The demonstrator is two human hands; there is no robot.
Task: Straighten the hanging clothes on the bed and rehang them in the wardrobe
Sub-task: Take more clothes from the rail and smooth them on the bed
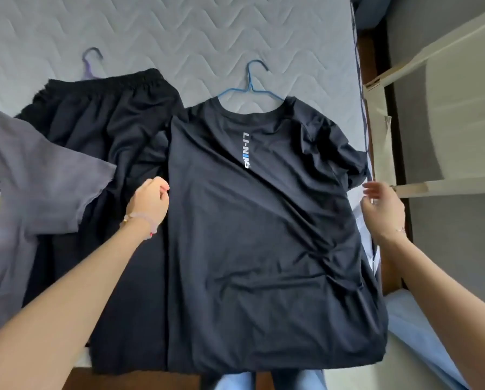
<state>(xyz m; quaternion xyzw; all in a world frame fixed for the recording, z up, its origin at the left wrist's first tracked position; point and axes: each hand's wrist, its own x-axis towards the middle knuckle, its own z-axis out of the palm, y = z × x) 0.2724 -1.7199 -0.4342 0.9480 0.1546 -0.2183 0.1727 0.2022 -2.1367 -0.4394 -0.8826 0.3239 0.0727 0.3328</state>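
A black T-shirt (263,235) with a vertical logo lies flat on the bed on a blue hanger (251,85). Left of it lie black trousers (100,128) on a purple hanger (90,61), and a grey T-shirt (16,175) with a small cat patch at the far left. My left hand (148,205) hovers at the black shirt's left edge with its fingers loosely curled and holding nothing. My right hand (382,209) is at the shirt's right edge below the sleeve, fingers spread and relaxed.
The quilted grey mattress (179,32) stretches away behind the clothes. A cream wooden frame (432,108) stands to the right of the bed over a grey floor. Light blue fabric (415,333) lies at the lower right.
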